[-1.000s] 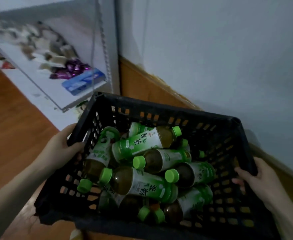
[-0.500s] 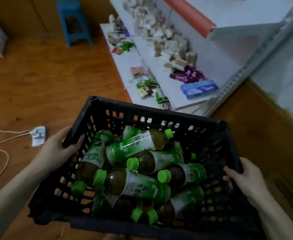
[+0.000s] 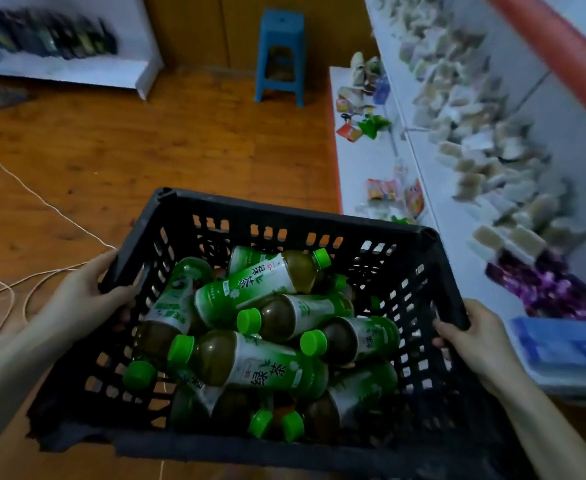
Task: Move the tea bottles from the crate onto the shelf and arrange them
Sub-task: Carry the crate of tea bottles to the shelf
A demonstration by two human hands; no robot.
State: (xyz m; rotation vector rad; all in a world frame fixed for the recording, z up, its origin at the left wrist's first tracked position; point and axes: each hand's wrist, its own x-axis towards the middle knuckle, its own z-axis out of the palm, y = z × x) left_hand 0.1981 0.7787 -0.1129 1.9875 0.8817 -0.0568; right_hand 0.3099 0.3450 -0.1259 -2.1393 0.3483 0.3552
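Note:
I hold a black slotted plastic crate [image 3: 295, 216] in front of me, above the wooden floor. Inside lie several green tea bottles [image 3: 250, 362] with bright green caps, piled on their sides. My left hand [image 3: 80, 299] grips the crate's left rim. My right hand [image 3: 475, 337] grips the right rim. The white shelf [image 3: 357, 168] runs along the right side, its lower boards carrying snack packets.
A blue plastic stool [image 3: 279, 53] stands at the far end by the shelf. A white cord [image 3: 18, 285] loops over the floor at left. Another low white shelf [image 3: 59, 67] with dark packets sits at the far left. Purple packets [image 3: 544, 289] and a blue box [image 3: 568, 348] lie near my right hand.
The view has swung left from the wall corner to face along the shelf aisle. The crate stays held in both hands, and the bottles have not shifted.

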